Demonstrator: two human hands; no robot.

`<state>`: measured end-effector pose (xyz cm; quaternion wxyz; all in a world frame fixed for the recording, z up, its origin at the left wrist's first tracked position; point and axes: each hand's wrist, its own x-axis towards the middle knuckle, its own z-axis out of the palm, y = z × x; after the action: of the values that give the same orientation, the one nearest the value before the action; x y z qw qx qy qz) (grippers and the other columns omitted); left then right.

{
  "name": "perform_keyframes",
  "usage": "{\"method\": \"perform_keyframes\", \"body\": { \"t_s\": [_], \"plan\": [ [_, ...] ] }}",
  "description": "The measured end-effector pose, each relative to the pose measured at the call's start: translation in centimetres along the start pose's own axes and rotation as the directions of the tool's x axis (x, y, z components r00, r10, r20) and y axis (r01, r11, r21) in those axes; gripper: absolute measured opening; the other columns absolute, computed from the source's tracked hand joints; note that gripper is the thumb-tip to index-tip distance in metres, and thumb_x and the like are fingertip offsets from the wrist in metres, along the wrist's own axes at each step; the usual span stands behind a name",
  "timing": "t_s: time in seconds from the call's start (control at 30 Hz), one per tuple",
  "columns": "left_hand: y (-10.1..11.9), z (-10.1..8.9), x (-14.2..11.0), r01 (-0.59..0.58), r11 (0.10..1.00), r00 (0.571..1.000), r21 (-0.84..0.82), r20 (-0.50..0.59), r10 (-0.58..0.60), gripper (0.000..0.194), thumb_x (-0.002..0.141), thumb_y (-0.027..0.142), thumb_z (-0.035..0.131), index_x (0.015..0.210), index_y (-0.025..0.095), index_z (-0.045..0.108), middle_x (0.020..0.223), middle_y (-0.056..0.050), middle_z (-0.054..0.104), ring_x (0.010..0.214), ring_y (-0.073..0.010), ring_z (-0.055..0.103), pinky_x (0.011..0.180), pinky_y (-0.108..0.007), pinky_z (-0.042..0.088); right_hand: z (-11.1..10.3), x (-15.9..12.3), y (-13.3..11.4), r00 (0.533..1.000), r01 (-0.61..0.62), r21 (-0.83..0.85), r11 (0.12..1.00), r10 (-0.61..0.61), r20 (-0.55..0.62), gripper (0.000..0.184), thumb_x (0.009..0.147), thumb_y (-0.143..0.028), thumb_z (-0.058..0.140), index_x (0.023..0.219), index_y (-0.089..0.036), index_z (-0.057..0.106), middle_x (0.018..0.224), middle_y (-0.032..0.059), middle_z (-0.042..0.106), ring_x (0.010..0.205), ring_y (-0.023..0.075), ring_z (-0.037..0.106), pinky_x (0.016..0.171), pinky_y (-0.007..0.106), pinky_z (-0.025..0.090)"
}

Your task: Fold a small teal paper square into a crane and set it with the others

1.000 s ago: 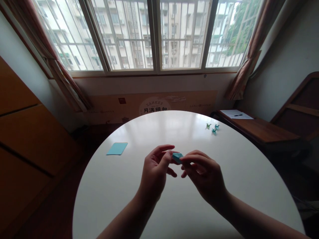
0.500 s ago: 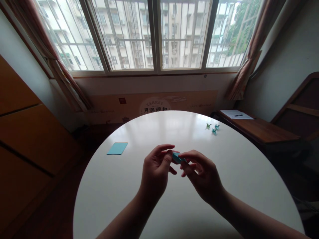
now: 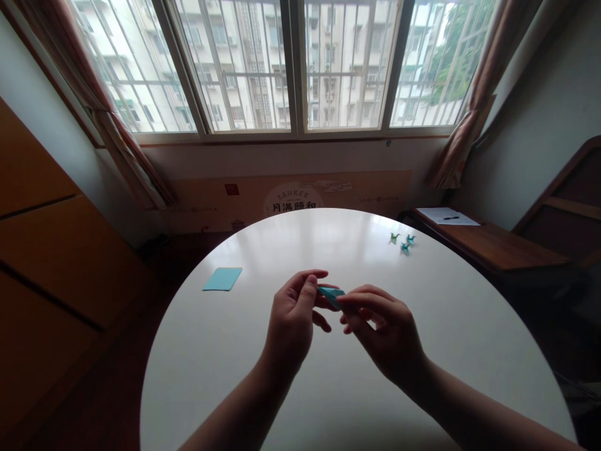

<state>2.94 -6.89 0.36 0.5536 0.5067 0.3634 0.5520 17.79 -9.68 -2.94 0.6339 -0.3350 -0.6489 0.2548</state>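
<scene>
A small piece of folded teal paper [image 3: 331,294] is held up between my two hands over the middle of the white table. My left hand [image 3: 295,310] pinches its left end between thumb and fingers, the lower fingers loosely spread. My right hand [image 3: 382,316] grips its right end with thumb and index finger, and the other fingers curl beneath. Fingertips hide both ends of the paper. To the left lies a stack of square light-blue paper [image 3: 223,279]. Farther off at the right stand three little folded paper birds, a green one [image 3: 394,238] and two teal ones [image 3: 405,248].
The round white table [image 3: 300,401] fills the foreground. Beyond its right edge, a wooden side table [image 3: 511,245] bears a white sheet [image 3: 446,216] with a pen on it. A printed cardboard panel [image 3: 197,200] stands below the barred window, and an orange-brown cabinet [image 3: 61,250] is at the left.
My left thumb and fingers have shifted a little left along the folded paper, so more of it shows between the hands. The view has moved very slightly.
</scene>
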Motion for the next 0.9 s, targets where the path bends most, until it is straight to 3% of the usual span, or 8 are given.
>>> {"method": "perform_keyframes", "body": {
  "t_s": [0.13,0.37,0.63,0.9],
  "plan": [
    [0.01,-0.23,-0.06,0.002,0.999,1.0,-0.042,0.007,-0.002,0.034,0.095,0.043,0.053,0.104,0.012,0.065,0.082,-0.01,0.073,0.071,-0.0207,0.07,0.044,-0.022,0.054,-0.1,-0.02,0.2,0.997,-0.071,0.13,0.989,0.072,-0.005,0.022,0.089,-0.011,0.065,0.104,-0.026,0.074,0.094,0.0029,0.066,0.066,0.0139,0.069,0.053,0.027,0.062],
    [0.1,-0.48,-0.24,-0.051,0.998,0.991,0.028,0.127,0.047,0.021,0.084,0.026,0.07,0.101,0.015,0.067,0.083,-0.007,0.073,0.077,-0.0213,0.071,0.045,-0.02,0.054,-0.36,0.27,-0.17,0.992,-0.121,0.221,0.968,0.127,-0.015,0.017,0.091,-0.015,0.066,0.101,-0.026,0.074,0.09,0.0024,0.066,0.065,0.0132,0.068,0.053,0.025,0.062],
    [0.08,-0.13,-0.04,-0.027,0.999,0.996,0.045,0.087,0.023,0.019,0.083,0.028,0.071,0.094,0.013,0.067,0.076,-0.005,0.073,0.066,-0.0191,0.071,0.043,-0.02,0.053,-0.11,0.07,0.16,0.985,-0.168,0.167,0.971,0.171,-0.002,0.022,0.093,-0.02,0.065,0.113,-0.03,0.069,0.085,0.0012,0.068,0.068,0.0134,0.067,0.053,0.023,0.06],
    [0.13,-0.07,-0.05,-0.039,0.996,0.998,0.077,0.053,0.035,0.018,0.086,0.03,0.067,0.093,0.014,0.067,0.071,-0.004,0.071,0.063,-0.0185,0.072,0.044,-0.019,0.053,0.02,0.11,0.17,0.989,-0.15,0.187,0.971,0.15,0.017,0.019,0.093,-0.018,0.063,0.105,-0.028,0.073,0.093,0.0029,0.065,0.069,0.0138,0.068,0.052,0.024,0.059]
  ]
}}
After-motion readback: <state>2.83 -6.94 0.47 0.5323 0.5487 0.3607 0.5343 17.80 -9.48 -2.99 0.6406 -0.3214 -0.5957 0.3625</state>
